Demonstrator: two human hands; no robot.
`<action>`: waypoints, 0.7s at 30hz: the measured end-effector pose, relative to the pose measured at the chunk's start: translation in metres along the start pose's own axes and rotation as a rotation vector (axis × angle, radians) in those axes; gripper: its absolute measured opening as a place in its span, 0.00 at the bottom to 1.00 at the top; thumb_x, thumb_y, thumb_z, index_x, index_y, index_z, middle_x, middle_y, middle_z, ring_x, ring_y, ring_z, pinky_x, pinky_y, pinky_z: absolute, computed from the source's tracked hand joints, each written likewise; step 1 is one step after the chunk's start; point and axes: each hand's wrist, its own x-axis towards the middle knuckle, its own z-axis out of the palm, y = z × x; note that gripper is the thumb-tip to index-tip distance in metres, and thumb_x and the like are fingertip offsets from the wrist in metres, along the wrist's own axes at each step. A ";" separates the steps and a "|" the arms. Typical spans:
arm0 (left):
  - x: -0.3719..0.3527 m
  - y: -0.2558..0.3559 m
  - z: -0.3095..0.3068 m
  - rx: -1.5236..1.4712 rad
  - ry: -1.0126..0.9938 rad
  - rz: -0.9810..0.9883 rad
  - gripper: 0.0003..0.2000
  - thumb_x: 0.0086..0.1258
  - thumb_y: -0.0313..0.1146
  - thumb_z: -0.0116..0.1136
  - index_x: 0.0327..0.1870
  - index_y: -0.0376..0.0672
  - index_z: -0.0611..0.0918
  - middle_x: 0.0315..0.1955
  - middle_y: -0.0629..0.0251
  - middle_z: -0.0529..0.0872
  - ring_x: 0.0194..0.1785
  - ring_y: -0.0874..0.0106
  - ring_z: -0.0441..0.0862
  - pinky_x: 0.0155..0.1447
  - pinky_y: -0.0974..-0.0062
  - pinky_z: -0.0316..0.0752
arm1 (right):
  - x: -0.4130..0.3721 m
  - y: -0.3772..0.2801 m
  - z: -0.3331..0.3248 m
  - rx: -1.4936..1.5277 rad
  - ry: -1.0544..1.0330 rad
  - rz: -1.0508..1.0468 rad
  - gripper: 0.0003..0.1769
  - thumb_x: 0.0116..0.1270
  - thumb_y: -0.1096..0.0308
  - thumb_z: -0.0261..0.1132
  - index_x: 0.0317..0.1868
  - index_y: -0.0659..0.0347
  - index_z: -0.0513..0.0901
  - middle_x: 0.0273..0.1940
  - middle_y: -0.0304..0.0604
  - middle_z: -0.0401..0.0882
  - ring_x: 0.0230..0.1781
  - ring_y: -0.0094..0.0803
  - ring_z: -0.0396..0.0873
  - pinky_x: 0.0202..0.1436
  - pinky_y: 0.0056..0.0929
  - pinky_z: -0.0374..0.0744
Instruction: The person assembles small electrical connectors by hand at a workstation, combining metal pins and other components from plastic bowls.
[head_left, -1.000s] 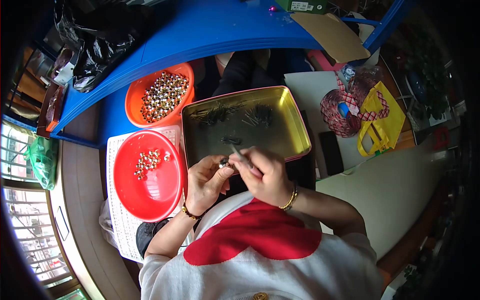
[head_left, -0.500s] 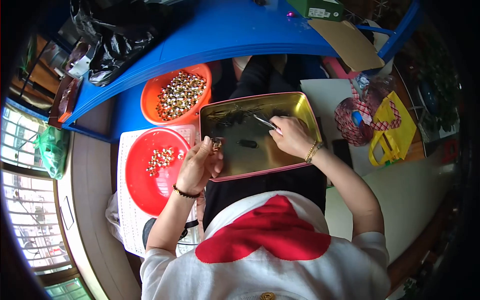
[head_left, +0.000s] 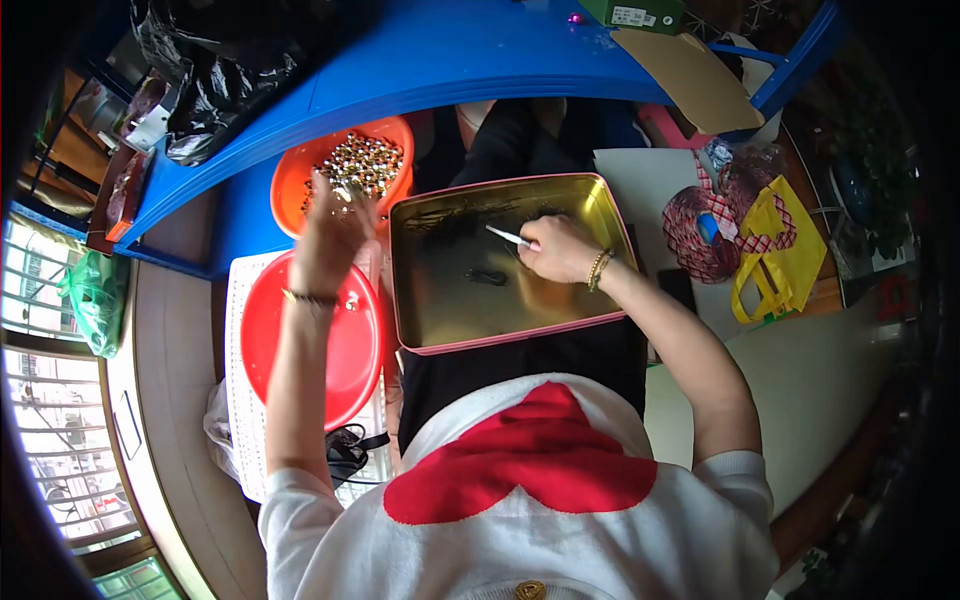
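Observation:
My left hand (head_left: 330, 232) reaches out over the near rim of the orange bowl (head_left: 290, 190), which is full of small shiny gold and silver beads (head_left: 365, 160); its fingers point into the beads, and whether they grip one is hidden. My right hand (head_left: 556, 250) rests inside the gold metal tray (head_left: 600, 215) on my lap and holds a thin silver tool (head_left: 505, 236) like tweezers. Small dark pieces (head_left: 487, 277) lie on the tray floor, with more along its far side.
A red bowl (head_left: 350, 350) sits under my left forearm on a white perforated mat (head_left: 240, 400). A blue curved table edge (head_left: 450, 60) runs across the back, with black bags (head_left: 230, 70). A yellow bag (head_left: 770, 250) and patterned ribbon (head_left: 700, 235) lie at right.
My left hand moved from in front of me, past the red bowl, out to the orange bowl. My right hand went with the tool from my chest into the tray.

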 end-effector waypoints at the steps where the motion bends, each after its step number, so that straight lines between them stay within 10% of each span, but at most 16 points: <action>1: 0.015 0.016 -0.005 0.031 0.081 0.101 0.38 0.64 0.62 0.50 0.60 0.32 0.66 0.47 0.47 0.79 0.51 0.64 0.78 0.51 0.74 0.75 | 0.000 0.003 -0.001 -0.010 0.050 -0.002 0.08 0.56 0.66 0.58 0.28 0.62 0.79 0.31 0.54 0.80 0.36 0.52 0.78 0.41 0.46 0.75; 3: 0.040 0.037 -0.044 0.291 0.224 0.260 0.46 0.62 0.63 0.52 0.67 0.33 0.52 0.56 0.35 0.68 0.53 0.55 0.76 0.55 0.63 0.75 | -0.003 0.003 -0.008 -0.105 0.009 0.037 0.08 0.56 0.67 0.57 0.31 0.62 0.80 0.32 0.54 0.80 0.37 0.51 0.79 0.42 0.45 0.76; 9: 0.028 -0.017 -0.180 1.039 0.542 0.354 0.26 0.63 0.48 0.58 0.51 0.31 0.74 0.30 0.55 0.83 0.40 0.60 0.82 0.41 0.68 0.78 | -0.011 -0.007 -0.006 -0.148 -0.107 -0.013 0.10 0.54 0.69 0.57 0.32 0.64 0.81 0.33 0.54 0.81 0.39 0.50 0.80 0.45 0.43 0.78; 13: 0.006 -0.062 -0.274 1.890 0.809 0.569 0.25 0.58 0.42 0.61 0.52 0.35 0.75 0.35 0.44 0.82 0.49 0.48 0.76 0.52 0.61 0.72 | -0.006 -0.008 0.001 -0.179 0.035 -0.115 0.10 0.54 0.67 0.58 0.30 0.65 0.82 0.31 0.56 0.81 0.38 0.50 0.81 0.46 0.42 0.78; 21: -0.012 -0.078 -0.270 1.779 1.199 0.143 0.22 0.62 0.44 0.55 0.54 0.42 0.73 0.43 0.40 0.76 0.48 0.50 0.77 0.47 0.59 0.74 | 0.010 -0.026 0.015 -0.341 0.032 0.027 0.08 0.50 0.72 0.58 0.27 0.64 0.84 0.30 0.55 0.82 0.37 0.46 0.82 0.45 0.37 0.78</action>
